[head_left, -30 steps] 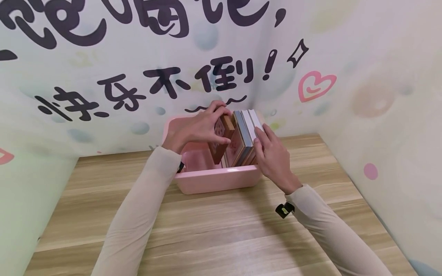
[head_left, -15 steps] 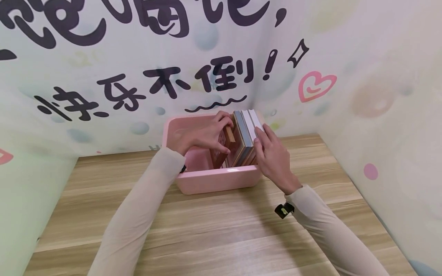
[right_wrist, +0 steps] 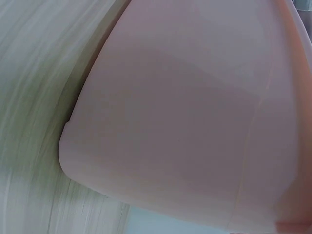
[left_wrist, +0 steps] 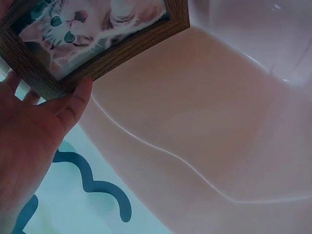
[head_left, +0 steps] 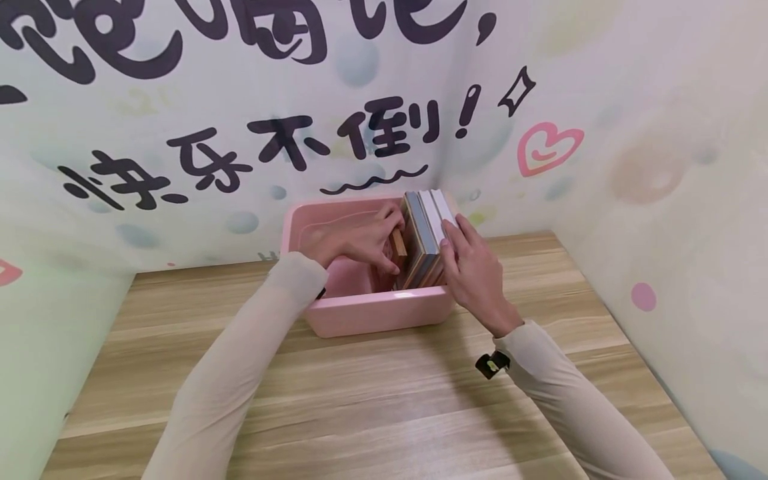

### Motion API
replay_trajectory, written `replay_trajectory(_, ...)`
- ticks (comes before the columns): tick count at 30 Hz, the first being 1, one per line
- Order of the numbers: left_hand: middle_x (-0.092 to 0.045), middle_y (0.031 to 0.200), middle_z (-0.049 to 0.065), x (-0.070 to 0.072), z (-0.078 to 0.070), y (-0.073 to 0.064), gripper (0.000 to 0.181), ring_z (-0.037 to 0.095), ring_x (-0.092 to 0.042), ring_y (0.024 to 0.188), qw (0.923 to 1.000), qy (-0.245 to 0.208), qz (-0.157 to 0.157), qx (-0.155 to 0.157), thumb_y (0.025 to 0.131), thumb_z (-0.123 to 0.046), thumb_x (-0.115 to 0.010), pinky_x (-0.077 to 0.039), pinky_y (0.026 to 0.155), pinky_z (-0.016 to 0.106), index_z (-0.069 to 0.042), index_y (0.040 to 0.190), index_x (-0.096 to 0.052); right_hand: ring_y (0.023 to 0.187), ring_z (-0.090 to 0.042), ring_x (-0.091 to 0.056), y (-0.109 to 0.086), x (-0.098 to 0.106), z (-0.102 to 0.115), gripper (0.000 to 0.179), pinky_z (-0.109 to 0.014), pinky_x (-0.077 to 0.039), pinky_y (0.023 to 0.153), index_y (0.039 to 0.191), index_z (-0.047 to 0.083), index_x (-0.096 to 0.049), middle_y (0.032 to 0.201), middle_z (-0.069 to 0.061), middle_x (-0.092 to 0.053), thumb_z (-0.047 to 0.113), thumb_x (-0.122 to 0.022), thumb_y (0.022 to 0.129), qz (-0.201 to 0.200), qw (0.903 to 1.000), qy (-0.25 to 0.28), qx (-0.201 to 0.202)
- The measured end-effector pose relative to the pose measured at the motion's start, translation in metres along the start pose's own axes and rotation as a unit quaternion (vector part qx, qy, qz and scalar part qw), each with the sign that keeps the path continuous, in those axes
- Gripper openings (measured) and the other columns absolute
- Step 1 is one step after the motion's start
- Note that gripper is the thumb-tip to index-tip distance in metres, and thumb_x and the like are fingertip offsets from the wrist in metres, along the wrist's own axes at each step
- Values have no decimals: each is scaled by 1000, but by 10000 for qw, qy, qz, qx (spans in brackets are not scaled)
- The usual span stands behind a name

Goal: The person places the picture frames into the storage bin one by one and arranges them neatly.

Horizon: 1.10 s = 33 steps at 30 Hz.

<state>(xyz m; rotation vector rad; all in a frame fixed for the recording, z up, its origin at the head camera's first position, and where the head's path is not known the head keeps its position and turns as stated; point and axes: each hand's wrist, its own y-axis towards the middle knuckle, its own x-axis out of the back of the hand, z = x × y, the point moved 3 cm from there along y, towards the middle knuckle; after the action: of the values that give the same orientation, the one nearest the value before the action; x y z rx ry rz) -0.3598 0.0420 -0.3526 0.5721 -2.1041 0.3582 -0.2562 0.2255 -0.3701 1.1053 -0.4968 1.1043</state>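
Observation:
My left hand reaches into a pink plastic bin and grips a brown wooden picture frame near its top edge. In the left wrist view that frame carries a kitten picture, with fingertips at its corner. To its right stand several upright flat pieces with white, grey-blue and brown edges, packed in a row. My right hand reaches over the bin's right side, its fingertips resting on the outermost white-edged piece. The right wrist view shows the bin's outer wall.
The bin stands on a wood-grain tabletop against the back wall, which bears large dark lettering. A second wall rises on the right. A black device sits at the right wrist.
My left hand has lowered the brown picture frame deeper into the bin and moved it right, close against the row. The right hand stays where it was.

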Motion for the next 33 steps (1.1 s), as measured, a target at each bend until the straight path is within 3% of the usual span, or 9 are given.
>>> replay_trajectory(7, -26, 126, 13, -3, 1, 5, 76, 24, -42, 113, 9998, 92, 189, 46, 74, -25, -85, -41, 96, 32, 0, 129, -39, 132, -40, -48, 1, -1, 0, 51, -61, -46, 94, 145, 12, -51, 154, -16, -40, 37, -36, 103, 22, 10000, -23, -33)
replay_trajectory(19, -16, 141, 12, -9, 2, 11, 84, 25, -27, 131, 9988, 42, 445, 198, 77, -29, -83, -36, 108, 35, -5, 137, -31, 132, -40, -48, 0, 0, 0, 50, -61, -46, 95, 145, 12, -52, 154, -16, -41, 36, -37, 103, -26, 10000, -26, -19)
replay_trajectory(33, -14, 147, 12, -12, 3, 10, 90, 25, -32, 131, 9977, -76, 558, 364, 78, -31, -82, -36, 110, 35, -5, 144, -28, 133, -39, -47, 0, -1, -2, 50, -61, -46, 95, 145, 13, -51, 155, -15, -40, 37, -37, 104, 9, 10000, 1, -59)
